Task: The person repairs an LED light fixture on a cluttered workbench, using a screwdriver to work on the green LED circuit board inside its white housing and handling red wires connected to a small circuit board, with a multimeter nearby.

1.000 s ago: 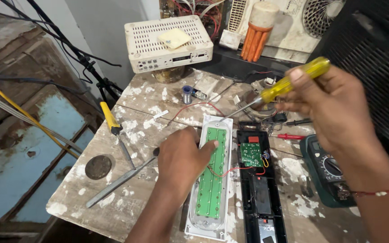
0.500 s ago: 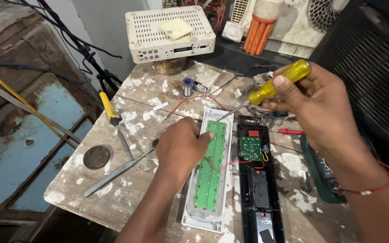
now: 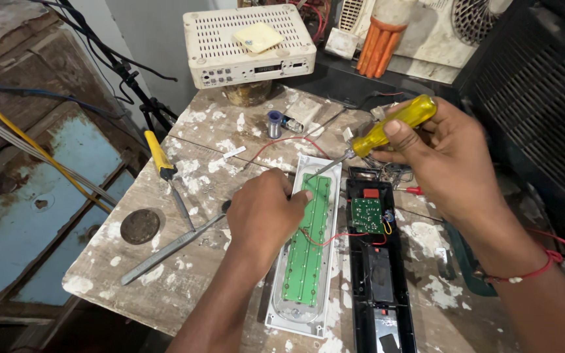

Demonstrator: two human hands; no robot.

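Paint-flecked wood forms the table, its near-left corner left bare. A long green circuit board in a white tray is pinned at its upper end by the left hand, fingers pressed together. A yellow-handled screwdriver is clamped in the right hand, tip on the board's top edge. A black housing lies just beside.

Single head-worn view, looking steeply down, close over the paint-spattered workbench; facing the wall
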